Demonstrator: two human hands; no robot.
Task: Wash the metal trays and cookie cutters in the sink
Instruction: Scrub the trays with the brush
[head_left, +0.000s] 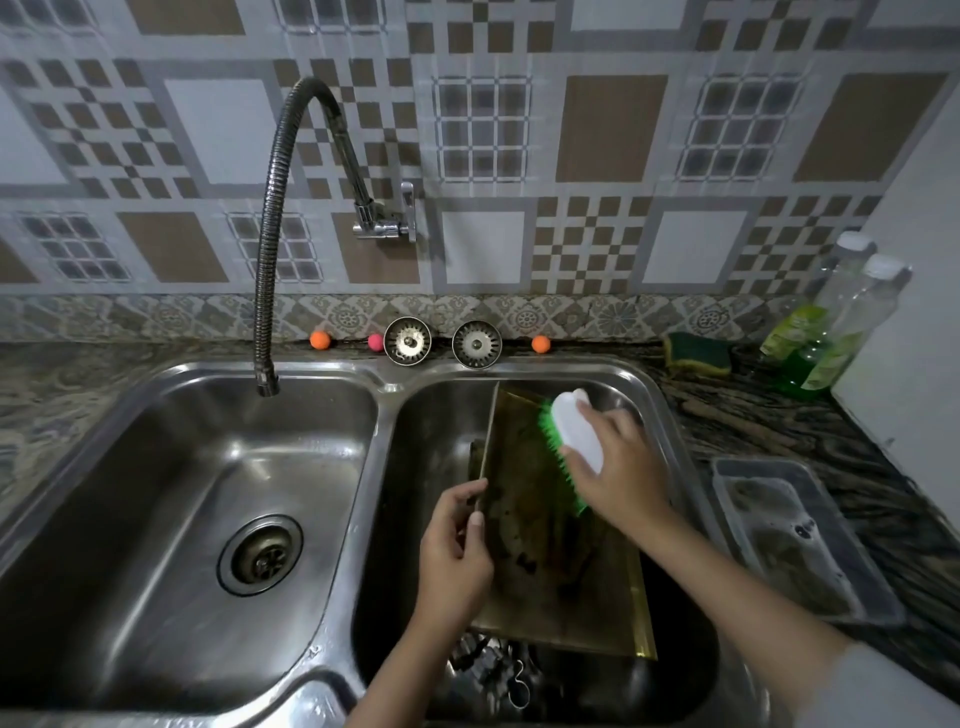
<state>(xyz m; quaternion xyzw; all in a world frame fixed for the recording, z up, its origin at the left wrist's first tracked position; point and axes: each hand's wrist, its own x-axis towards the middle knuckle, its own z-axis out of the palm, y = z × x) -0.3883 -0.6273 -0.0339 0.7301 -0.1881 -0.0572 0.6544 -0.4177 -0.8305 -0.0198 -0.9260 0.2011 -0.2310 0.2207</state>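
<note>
Ideally the left hand (454, 545), pinching the rim of the tray (540, 525) tilted in the right basin, holds it braced while the right hand (615, 467), fingers wrapped round the brush (569, 441), scrubs the stained face with firm overlapping strokes.

Single head-worn wide-angle view, looking forward and steeply down from close above a double sink (363, 395) set in the bench (810, 415). Tiled wall (613, 130) fills the upper half of the frame; both forearms enter from the lower edge. Straight lines bow toward the frame edges.
</note>
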